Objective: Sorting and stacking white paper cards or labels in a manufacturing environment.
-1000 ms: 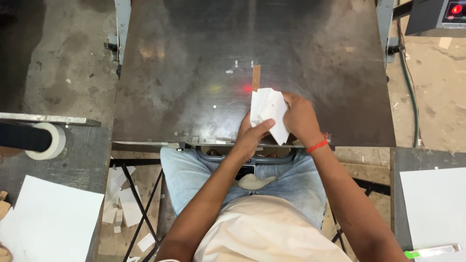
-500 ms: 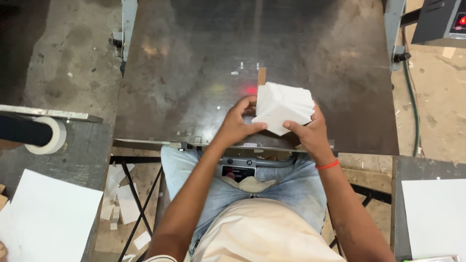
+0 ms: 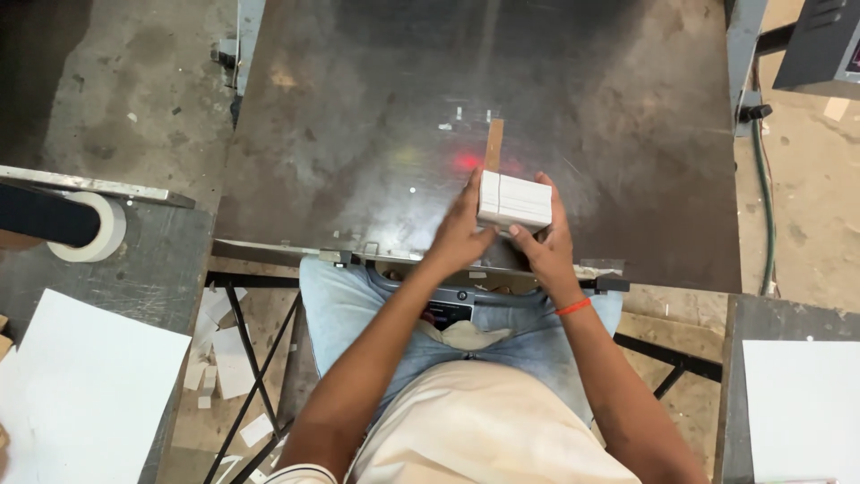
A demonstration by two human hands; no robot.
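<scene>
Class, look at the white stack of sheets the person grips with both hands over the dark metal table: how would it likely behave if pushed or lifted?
The white stack shows thin layer lines on its edge, so it probably fans or slides apart unless squeezed. The left hand and right hand clamp opposite sides, suggesting that. On the smooth metal table it would likely slide, not roll.

Place: a workshop (likely paper cutting).
Signs: worn steel bench (image 3: 376,161), stained concrete floor (image 3: 134,99), paper offcuts (image 3: 219,358) underneath, white sheets (image 3: 85,394) stacked alongside, tape roll (image 3: 90,229), machine control box (image 3: 820,45).
</scene>
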